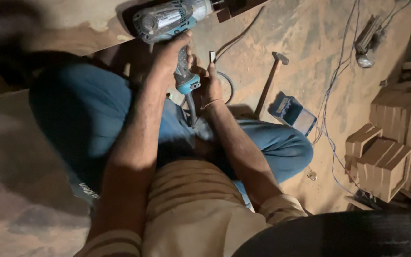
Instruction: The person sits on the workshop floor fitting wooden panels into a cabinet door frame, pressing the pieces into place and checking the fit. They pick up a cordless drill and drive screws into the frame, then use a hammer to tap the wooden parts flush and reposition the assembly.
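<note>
Two hands work at centre top of the frame, above the person's blue-trousered knees. Left hand (pixel 170 54) is wrapped tight around the grip of a teal power drill (pixel 174 24); right hand (pixel 211 85) pinches a small pale piece (pixel 212 56) between fingertips, just right of the drill's grip. Drill body lies near the top edge, against a board (pixel 72 28) in the upper left. Its long axis runs roughly left to right across the frame, the rear cap toward the left and the nose toward the upper right; the grip drops toward the viewer, a cord (pixel 191 112) trailing from its base. Judged from its build, the tool is rigid and fairly heavy, front-weighted, best taken by the textured grip. Farther right, on the dusty floor (pixel 300 43): a hammer (pixel 269 81), an open blue case (pixel 292 113), loose wires (pixel 331 90), and stacked wooden boxes (pixel 381 162) at the right edge.
</note>
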